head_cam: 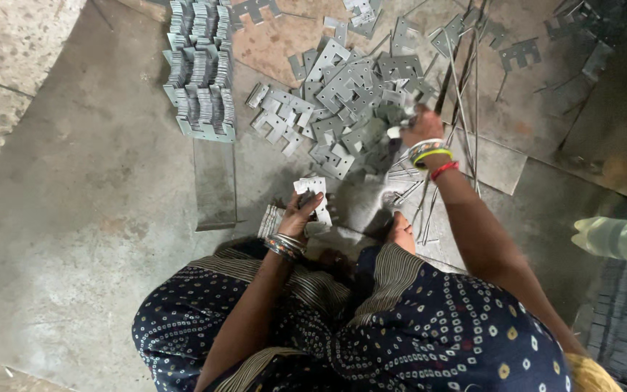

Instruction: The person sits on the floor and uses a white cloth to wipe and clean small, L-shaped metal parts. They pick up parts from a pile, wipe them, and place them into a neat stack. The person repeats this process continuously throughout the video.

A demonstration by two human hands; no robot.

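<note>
1. Grey stamped metal plates [350,101] lie heaped at upper centre; the right hand [419,125] reaches into them, grip blurred, cannot tell
2. Left hand [302,214] at centre clasps a small stack of plates [313,194]; neat stacks [201,65] stand upper left

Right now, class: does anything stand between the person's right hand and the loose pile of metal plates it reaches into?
Nothing visible does. The right hand is already at the pile of metal plates, touching them; thin metal rods lie beside it, not between.
</note>
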